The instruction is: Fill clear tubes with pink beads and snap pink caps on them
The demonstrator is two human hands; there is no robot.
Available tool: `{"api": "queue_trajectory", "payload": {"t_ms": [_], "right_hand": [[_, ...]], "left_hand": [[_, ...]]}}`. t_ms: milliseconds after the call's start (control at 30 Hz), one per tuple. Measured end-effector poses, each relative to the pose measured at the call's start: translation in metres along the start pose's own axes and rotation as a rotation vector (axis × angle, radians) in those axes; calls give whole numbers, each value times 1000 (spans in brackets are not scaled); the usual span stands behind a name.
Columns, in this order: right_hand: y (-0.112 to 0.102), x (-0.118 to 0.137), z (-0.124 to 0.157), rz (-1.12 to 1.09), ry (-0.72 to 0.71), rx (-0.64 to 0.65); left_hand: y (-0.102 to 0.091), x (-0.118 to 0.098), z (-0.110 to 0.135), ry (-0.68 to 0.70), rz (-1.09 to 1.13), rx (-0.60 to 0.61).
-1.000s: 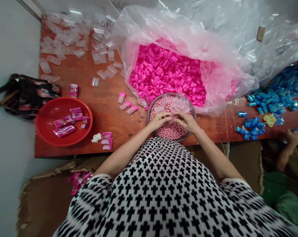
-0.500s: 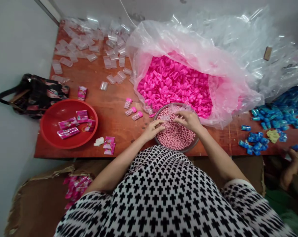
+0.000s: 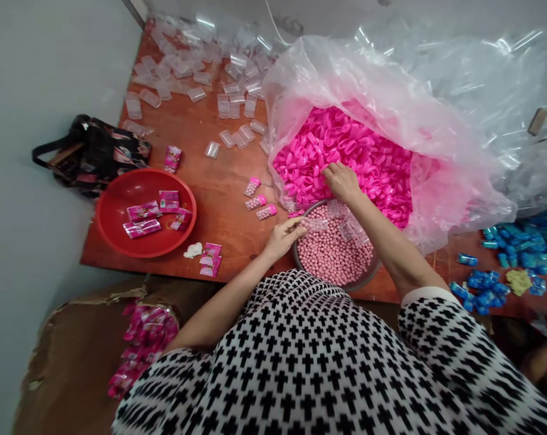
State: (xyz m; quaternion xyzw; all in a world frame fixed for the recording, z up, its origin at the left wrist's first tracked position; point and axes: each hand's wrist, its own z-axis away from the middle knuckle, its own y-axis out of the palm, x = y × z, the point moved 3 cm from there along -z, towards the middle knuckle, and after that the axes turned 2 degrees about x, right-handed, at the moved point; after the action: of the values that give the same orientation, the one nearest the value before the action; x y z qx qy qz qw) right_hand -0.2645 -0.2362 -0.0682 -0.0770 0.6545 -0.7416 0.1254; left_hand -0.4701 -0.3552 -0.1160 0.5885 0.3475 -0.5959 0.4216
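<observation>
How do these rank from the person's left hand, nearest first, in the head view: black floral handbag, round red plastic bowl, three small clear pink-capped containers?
1. Three small clear pink-capped containers: just beyond the left hand, slightly to its left.
2. Round red plastic bowl: farther left.
3. Black floral handbag: farthest left, beyond the bowl.

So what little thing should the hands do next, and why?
Perhaps the right hand should pinch one from the heap of bright pink plastic caps, because it is right at them, while the left hand holds a small clear plastic container that shows no pink cap.
</observation>
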Motion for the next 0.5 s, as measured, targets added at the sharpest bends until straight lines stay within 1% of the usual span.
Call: {"api": "queue_trajectory", "payload": {"t_ms": [67,167,267,300,367,433,500], "right_hand": [[-8,0,10,-98,24,-65],[-27,13,42,-400,34,-160],[-42,40,83,-688,-72,-145],[-45,48,96,-728,-117,-136],[-46,61,117,-735,-185,-136],[-42,66,132,-694,-212,-168],[-37,67,143,-664,-206,-208]], "left_hand": [[-2,0,-2,-3,-10,-50],[-1,-6,-5,33,-59,-78],[5,-16,-6,113,-151,-52],[8,-19,-6,141,-178,-42],[14,-23,-4,185,-210,-21],[20,-26,-1,211,-224,9],[24,-28,5,227,-227,26]]}}
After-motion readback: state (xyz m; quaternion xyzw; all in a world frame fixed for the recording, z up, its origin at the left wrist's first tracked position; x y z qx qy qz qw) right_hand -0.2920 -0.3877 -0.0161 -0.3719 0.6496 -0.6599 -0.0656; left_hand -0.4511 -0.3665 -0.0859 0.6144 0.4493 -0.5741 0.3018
